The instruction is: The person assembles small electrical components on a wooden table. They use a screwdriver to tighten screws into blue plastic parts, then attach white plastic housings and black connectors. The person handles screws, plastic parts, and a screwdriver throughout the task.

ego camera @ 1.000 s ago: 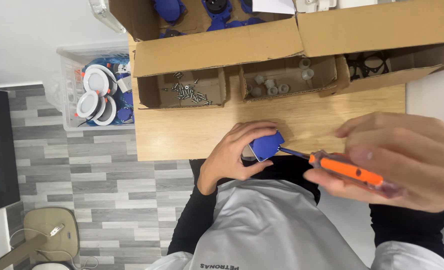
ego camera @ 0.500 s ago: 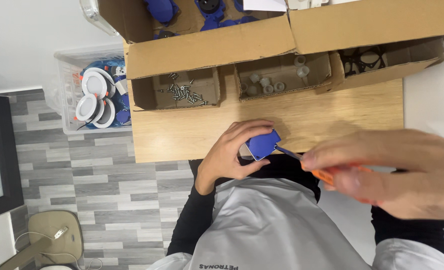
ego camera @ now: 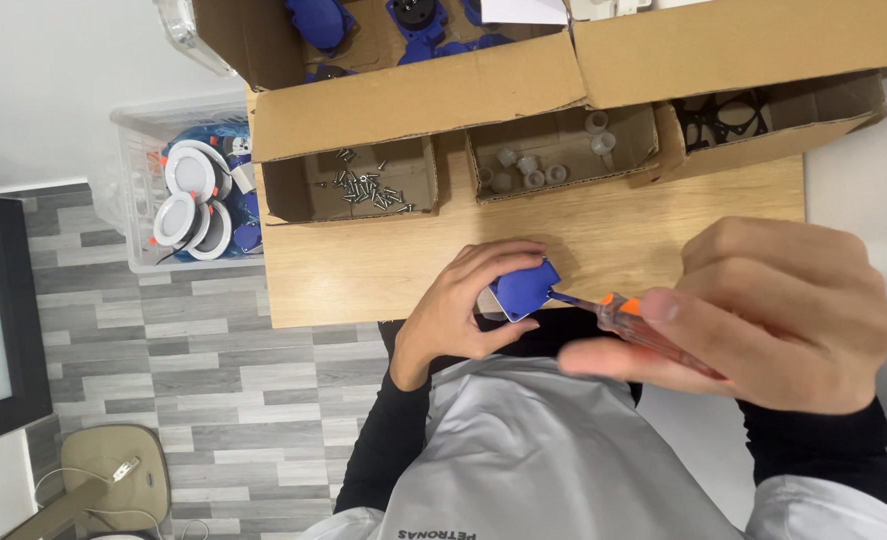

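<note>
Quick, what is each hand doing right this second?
Left hand: closed around the small blue part.
Right hand: closed on the orange-handled screwdriver, its tip at the blue part.

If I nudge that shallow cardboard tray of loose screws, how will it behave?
The cardboard tray looks thin and light, so it would probably slide easily on the smooth wooden table. The screws lie loose, so they would likely shift and rattle. Its low front wall may flex.
</note>
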